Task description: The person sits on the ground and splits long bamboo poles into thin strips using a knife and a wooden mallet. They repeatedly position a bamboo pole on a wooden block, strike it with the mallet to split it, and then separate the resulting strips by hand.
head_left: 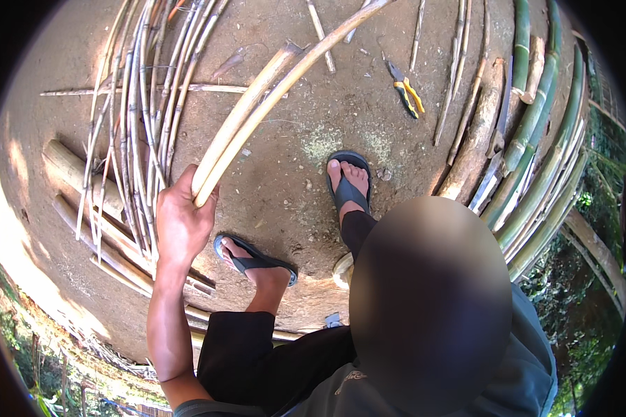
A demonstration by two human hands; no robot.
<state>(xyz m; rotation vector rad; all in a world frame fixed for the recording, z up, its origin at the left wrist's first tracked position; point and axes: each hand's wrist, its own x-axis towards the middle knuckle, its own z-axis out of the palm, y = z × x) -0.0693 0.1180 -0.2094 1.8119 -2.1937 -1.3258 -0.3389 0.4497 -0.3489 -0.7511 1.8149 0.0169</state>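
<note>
My left hand [186, 212] is closed around the near ends of two pale, smooth wooden sticks [257, 104], gripped side by side. They slant up and away to the right above the dirt ground. The shorter one ends in a rough, broken-looking tip. The longer one curves past it and runs out at the top edge of the view. No part of my right hand shows; a blurred oval covers much of the lower right. Pliers [405, 90] with yellow and black handles lie on the ground, right of the sticks.
Thin jointed canes [135, 104] lie bundled at left, over thicker logs [83, 174]. Green bamboo poles [528, 132], a log [476, 139] and a long metal blade [485, 182] line the right side. My sandalled feet [349, 182] stand apart on the dirt.
</note>
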